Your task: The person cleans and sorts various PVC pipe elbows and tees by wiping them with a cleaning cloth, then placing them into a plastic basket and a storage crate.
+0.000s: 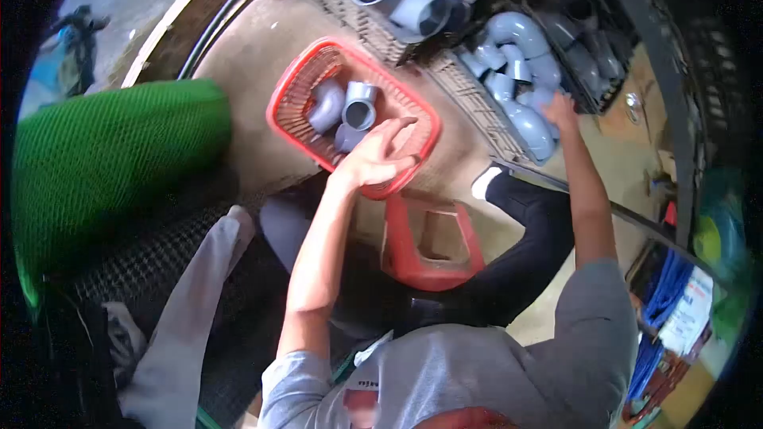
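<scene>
My left hand (pixel 373 157) is over the near rim of a red plastic basket (pixel 288 83), its fingers stretched and apart, holding nothing. Inside the basket lie a few grey pipe fittings, among them a pipe tee (pixel 361 103) and a curved pipe elbow (pixel 326 106), just beyond my fingertips. Over on the right, my right hand (pixel 561 113) reaches to the edge of a crate (pixel 486 123) filled with grey curved pipe fittings (pixel 528 131). It is at the fittings, but its fingers are blurred and partly hidden, so I cannot make out a grip.
Wider grey fittings (pixel 397 0) fill another crate (pixel 350 16) at the top. A dark crate (pixel 588 56) with more fittings stands at the right. A red stool (pixel 433 242) is between my legs. Rolled green mesh (pixel 119 167) lies left, and blue cords (pixel 664 290) lie at lower right.
</scene>
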`<action>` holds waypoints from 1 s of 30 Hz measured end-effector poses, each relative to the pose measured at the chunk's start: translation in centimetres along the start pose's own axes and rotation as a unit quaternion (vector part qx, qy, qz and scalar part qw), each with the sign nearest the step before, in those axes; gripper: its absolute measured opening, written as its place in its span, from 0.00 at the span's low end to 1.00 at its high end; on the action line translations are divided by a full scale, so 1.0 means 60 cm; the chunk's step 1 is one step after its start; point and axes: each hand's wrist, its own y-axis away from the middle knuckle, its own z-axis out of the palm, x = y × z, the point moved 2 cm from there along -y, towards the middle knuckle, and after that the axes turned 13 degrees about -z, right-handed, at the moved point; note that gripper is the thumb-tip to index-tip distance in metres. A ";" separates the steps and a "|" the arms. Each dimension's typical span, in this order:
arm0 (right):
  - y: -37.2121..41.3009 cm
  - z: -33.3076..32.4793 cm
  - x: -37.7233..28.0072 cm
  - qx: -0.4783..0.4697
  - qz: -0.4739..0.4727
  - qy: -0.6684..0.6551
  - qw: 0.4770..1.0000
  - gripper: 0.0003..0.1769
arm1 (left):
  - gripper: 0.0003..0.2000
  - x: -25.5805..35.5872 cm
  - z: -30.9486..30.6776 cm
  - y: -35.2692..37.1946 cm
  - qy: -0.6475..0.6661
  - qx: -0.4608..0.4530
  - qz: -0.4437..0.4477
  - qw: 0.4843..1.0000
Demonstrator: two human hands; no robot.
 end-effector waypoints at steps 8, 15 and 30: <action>0.176 0.035 -0.489 0.070 -0.235 -0.516 0.821 0.15 | 0.32 -0.082 -0.003 0.006 -0.095 0.063 -0.125 0.986; 0.121 0.302 -0.740 -0.163 -0.237 -0.558 0.778 0.37 | 0.31 -0.104 0.014 0.033 -0.109 -0.035 -0.174 0.978; 0.112 0.129 -0.615 0.008 -0.290 -0.523 0.801 0.12 | 0.36 -0.085 -0.036 0.017 -0.090 0.278 -0.226 0.929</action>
